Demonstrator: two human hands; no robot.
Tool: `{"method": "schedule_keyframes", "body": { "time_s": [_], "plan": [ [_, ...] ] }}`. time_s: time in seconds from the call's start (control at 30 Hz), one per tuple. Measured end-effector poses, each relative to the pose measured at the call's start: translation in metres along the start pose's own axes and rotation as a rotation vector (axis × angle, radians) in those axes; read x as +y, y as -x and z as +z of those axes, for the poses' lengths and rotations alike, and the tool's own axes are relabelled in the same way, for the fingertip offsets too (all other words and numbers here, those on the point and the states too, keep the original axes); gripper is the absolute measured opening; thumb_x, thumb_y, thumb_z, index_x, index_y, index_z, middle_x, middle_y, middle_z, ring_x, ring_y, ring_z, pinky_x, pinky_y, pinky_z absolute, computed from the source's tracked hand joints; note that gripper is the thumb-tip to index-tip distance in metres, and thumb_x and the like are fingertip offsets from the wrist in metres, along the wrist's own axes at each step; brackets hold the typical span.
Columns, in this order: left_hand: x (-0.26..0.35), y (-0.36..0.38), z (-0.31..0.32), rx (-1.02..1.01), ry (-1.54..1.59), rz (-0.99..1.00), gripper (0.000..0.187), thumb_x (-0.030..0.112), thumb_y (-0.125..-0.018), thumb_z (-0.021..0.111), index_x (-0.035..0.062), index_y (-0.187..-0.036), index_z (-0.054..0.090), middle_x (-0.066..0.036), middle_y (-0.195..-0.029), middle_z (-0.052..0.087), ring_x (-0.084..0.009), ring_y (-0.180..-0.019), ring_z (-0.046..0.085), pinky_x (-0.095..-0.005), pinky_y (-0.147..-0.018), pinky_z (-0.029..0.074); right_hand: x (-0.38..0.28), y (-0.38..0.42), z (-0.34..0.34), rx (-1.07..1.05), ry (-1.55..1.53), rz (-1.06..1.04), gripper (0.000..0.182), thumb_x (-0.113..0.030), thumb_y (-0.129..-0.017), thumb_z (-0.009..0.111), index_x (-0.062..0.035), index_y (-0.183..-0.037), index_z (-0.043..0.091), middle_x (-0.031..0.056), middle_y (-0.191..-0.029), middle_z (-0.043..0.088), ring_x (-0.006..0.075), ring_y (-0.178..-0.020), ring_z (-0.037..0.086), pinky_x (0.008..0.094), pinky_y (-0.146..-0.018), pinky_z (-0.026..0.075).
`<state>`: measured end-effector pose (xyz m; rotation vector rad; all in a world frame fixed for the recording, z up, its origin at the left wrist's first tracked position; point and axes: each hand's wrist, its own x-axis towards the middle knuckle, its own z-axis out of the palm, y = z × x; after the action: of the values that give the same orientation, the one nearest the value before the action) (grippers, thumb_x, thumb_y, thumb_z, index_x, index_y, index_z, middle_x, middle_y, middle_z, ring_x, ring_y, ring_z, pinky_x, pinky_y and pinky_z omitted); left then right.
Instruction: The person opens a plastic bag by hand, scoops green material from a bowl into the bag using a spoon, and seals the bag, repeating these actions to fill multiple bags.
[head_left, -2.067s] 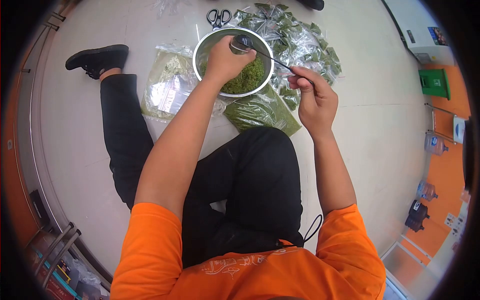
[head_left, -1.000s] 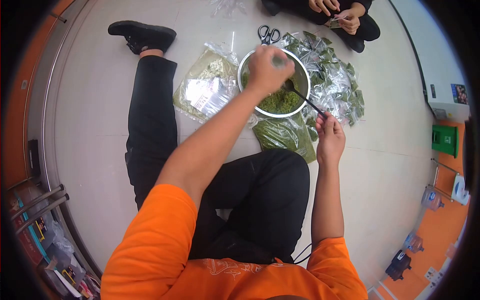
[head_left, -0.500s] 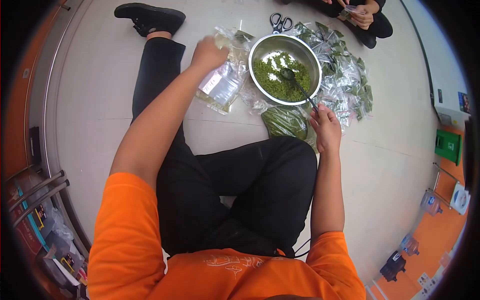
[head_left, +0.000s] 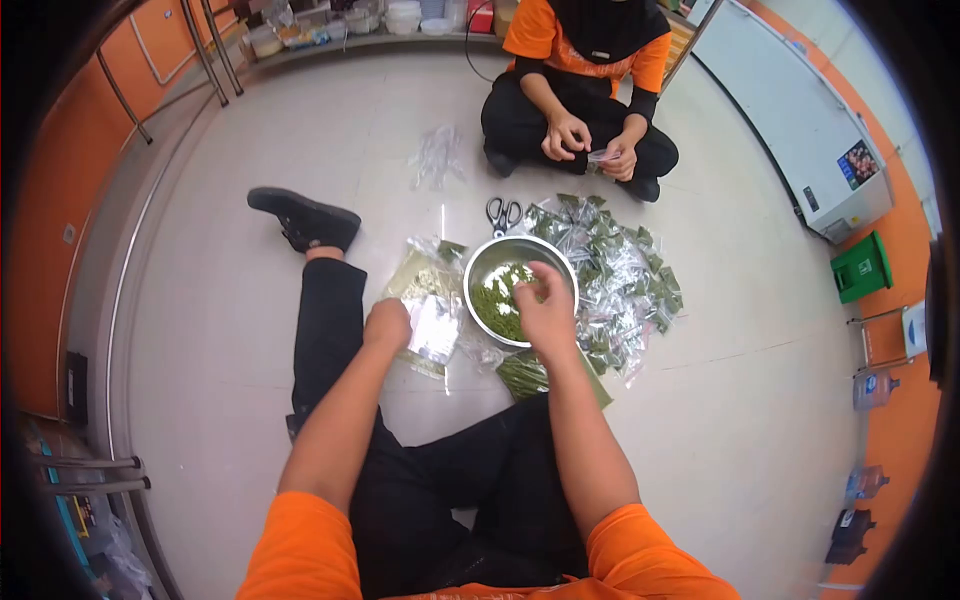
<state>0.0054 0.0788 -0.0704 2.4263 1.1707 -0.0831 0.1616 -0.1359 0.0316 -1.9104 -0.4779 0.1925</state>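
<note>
My left hand (head_left: 388, 325) is closed at the left edge of a pack of small clear plastic bags (head_left: 436, 328); whatever its fingers hold is hidden. Over the right side of a steel bowl (head_left: 470, 312) is my right hand (head_left: 547, 308), its fingers curled. I cannot make out what it grips, and the black spoon does not show. Shredded green filling (head_left: 496, 308) covers part of the bowl's bottom. In front of the bowl lies a plastic bag of green leaves (head_left: 522, 374). Black-handled scissors (head_left: 503, 214) rest behind the bowl.
Many small clear packets with green leaf (head_left: 625, 275) are heaped right of the bowl. Across from me, another person (head_left: 585, 95) sits holding a small plastic bag (head_left: 603, 156). Loose clear plastic (head_left: 436, 157) lies on the floor. A white chest freezer (head_left: 790, 110) and green bin (head_left: 862, 267) stand right.
My right hand has moved from the spoon's handle to above the bowl, and the spoon is out of sight. My left hand has come nearer along the bag pack. The view has tilted up.
</note>
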Motion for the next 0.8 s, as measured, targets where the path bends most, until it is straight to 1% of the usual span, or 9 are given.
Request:
{"method": "schedule_keyframes", "body": {
  "time_s": [0.13,0.23,0.33,0.43,0.57,0.6,0.7,0.73,0.8],
  "plan": [
    [0.028,0.045,-0.046,0.073,0.238,-0.064,0.015,0.018,-0.082,0.072,0.0053,-0.09,0.076,-0.016,-0.091,0.074,-0.0288,-0.08,0.072,-0.0362,-0.073,0.055,-0.002,0.021,0.041,-0.252,0.074,-0.075,0.034,-0.017,-0.087,0.069,-0.0021,-0.117,0.066,0.0181,-0.112,0.068,0.0287,-0.091,0.068,0.0392,-0.084,0.053],
    [0.023,0.058,-0.044,0.044,0.951,-0.155,0.017,0.016,-0.082,0.075,0.0014,-0.091,0.075,-0.009,-0.084,0.074,-0.017,-0.073,0.069,-0.0266,-0.068,0.051,0.008,0.042,0.059,-0.546,0.074,-0.142,0.031,-0.018,-0.086,0.073,-0.0012,-0.112,0.069,0.0168,-0.105,0.069,0.0271,-0.085,0.069,0.0374,-0.079,0.055],
    [0.036,0.068,-0.05,-0.02,1.228,-0.276,0.022,0.016,-0.082,0.078,-0.0023,-0.094,0.074,-0.004,-0.081,0.071,-0.01,-0.07,0.063,-0.0213,-0.065,0.047,-0.006,0.054,0.065,-0.555,0.064,-0.334,0.033,-0.019,-0.085,0.076,-0.0004,-0.111,0.069,0.016,-0.1,0.07,0.0263,-0.082,0.069,0.0366,-0.076,0.055],
    [0.037,0.064,-0.05,-0.069,1.22,-0.168,0.024,0.015,-0.084,0.077,-0.0034,-0.098,0.073,-0.006,-0.082,0.071,-0.0108,-0.07,0.064,-0.0226,-0.065,0.047,-0.007,0.05,0.076,-0.494,0.118,-0.315,0.036,-0.023,-0.085,0.078,-0.0001,-0.11,0.069,0.0158,-0.1,0.07,0.0257,-0.082,0.069,0.036,-0.075,0.055],
    [0.036,0.056,-0.053,-0.04,1.116,-0.107,0.021,0.011,-0.085,0.078,-0.0059,-0.097,0.072,-0.009,-0.086,0.073,-0.011,-0.074,0.066,-0.0237,-0.068,0.051,-0.004,0.047,0.085,-0.393,-0.066,-0.231,0.036,-0.02,-0.083,0.08,0.0001,-0.109,0.068,0.0143,-0.094,0.071,0.0236,-0.079,0.07,0.0333,-0.072,0.056],
    [0.036,0.052,-0.056,-0.068,1.125,-0.076,0.021,0.011,-0.086,0.077,-0.0058,-0.097,0.072,-0.009,-0.086,0.073,-0.0109,-0.074,0.066,-0.0236,-0.068,0.051,-0.015,0.048,0.079,-0.388,-0.032,-0.236,0.03,-0.016,-0.084,0.08,0.0011,-0.107,0.07,0.0129,-0.089,0.073,0.0199,-0.077,0.071,0.031,-0.071,0.056],
    [0.034,0.057,-0.062,-0.128,1.129,-0.008,0.021,0.013,-0.089,0.076,-0.0054,-0.096,0.072,-0.008,-0.086,0.073,-0.0106,-0.075,0.066,-0.0236,-0.069,0.051,-0.005,0.043,0.078,-0.52,-0.207,-0.018,0.024,-0.014,-0.087,0.078,0.001,-0.104,0.074,0.0118,-0.087,0.075,0.0152,-0.076,0.071,0.0294,-0.07,0.056],
    [0.036,0.059,-0.067,-0.13,1.104,0.014,0.02,0.014,-0.09,0.076,-0.0052,-0.097,0.072,-0.008,-0.086,0.073,-0.0104,-0.075,0.066,-0.0238,-0.07,0.051,-0.005,0.042,0.077,-0.528,-0.235,-0.038,0.019,-0.014,-0.09,0.074,0.0,-0.103,0.076,0.0105,-0.085,0.076,0.0115,-0.074,0.07,0.0278,-0.069,0.055],
    [0.037,0.06,-0.073,-0.124,1.041,0.048,0.021,0.015,-0.091,0.075,-0.0048,-0.097,0.072,-0.007,-0.085,0.072,-0.0099,-0.076,0.065,-0.0239,-0.07,0.051,-0.006,0.04,0.075,-0.577,-0.215,-0.044,0.019,-0.015,-0.091,0.073,-0.0012,-0.104,0.076,0.0097,-0.084,0.076,0.0115,-0.074,0.07,0.0275,-0.069,0.055]
  ]
}}
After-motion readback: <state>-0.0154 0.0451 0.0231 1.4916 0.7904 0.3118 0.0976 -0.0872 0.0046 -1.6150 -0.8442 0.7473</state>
